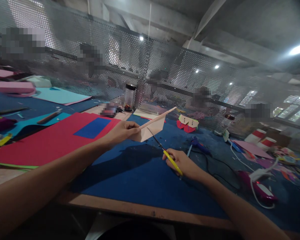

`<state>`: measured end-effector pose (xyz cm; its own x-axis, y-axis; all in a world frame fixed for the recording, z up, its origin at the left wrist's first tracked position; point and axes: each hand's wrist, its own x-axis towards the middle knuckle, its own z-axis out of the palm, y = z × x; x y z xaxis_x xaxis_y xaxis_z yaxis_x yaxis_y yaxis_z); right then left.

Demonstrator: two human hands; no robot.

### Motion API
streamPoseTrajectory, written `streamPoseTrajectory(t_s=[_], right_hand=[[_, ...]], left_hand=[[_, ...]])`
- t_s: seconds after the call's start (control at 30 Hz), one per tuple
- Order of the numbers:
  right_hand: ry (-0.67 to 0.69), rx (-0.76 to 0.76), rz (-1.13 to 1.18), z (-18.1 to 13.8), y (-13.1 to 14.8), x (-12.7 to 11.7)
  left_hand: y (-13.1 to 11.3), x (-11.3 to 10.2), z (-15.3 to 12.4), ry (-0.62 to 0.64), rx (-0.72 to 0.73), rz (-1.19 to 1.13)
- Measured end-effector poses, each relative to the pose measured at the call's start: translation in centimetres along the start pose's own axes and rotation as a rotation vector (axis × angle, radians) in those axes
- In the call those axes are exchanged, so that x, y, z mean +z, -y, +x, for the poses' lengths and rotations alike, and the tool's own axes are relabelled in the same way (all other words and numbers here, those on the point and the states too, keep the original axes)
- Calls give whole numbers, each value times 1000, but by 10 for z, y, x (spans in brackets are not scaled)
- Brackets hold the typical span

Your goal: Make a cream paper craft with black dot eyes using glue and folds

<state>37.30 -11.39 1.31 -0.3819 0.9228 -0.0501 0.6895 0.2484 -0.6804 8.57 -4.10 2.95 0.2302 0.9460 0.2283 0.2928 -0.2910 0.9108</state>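
Note:
Above the blue work surface (140, 180), my left hand (123, 131) pinches a cream sheet of paper (153, 129) by its left end. The sheet is tilted, and a narrow strip along its top stands apart or folded. In my right hand (181, 161) is a pair of scissors (171, 160) with yellow handles, fingers wrapped round them. The dark blades reach up to the sheet's lower edge and overlap it. Left of the sheet, a small blue rectangle (92, 128) rests on large red sheets (52, 140), partly under my left forearm.
A blue glue gun (199, 146) and its black cord lie right of my right hand. Behind stand a red and cream cutout (187, 123) and a lidded jar (129, 97). A magenta device (258, 188) with white cable sits at right. A perforated metal screen (164, 76) rises behind.

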Motion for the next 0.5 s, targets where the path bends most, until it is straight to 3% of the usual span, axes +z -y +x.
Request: streamPoseTrajectory(t_s=[0.5], right_hand=[[52,-11,-59,-1,3,-4]], left_hand=[[-4,-1,-2,-2,-14,20]])
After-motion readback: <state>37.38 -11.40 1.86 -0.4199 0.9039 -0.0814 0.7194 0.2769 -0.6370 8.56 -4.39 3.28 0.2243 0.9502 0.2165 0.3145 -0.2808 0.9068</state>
